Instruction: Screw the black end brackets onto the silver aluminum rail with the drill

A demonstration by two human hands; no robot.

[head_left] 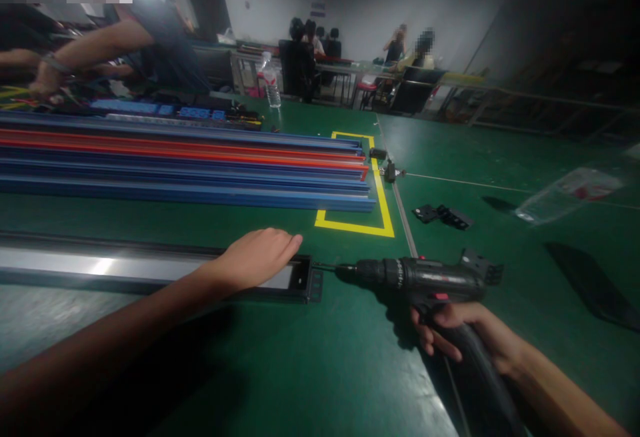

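Observation:
A long dark-framed channel (165,267) with a shiny silver inside lies across the green table. Near its right end, my left hand (263,257) is closed over the channel, fingers wrapped on its frame. A black end piece (315,286) with square holes sits at that end. My right hand (463,334) grips the handle of a black power drill (425,277), lying roughly level and pointing left. The drill's long thin bit (327,267) reaches the end piece; whether it sits in a screw is too small to tell.
Blue and red rails (200,177) lie behind the channel, ending inside yellow tape (355,229). Small black brackets (443,216), a lying plastic bottle (570,194) and a dark flat object (593,284) are at right. An upright bottle (271,80) stands behind; a person's arm (95,47) reaches in at far left.

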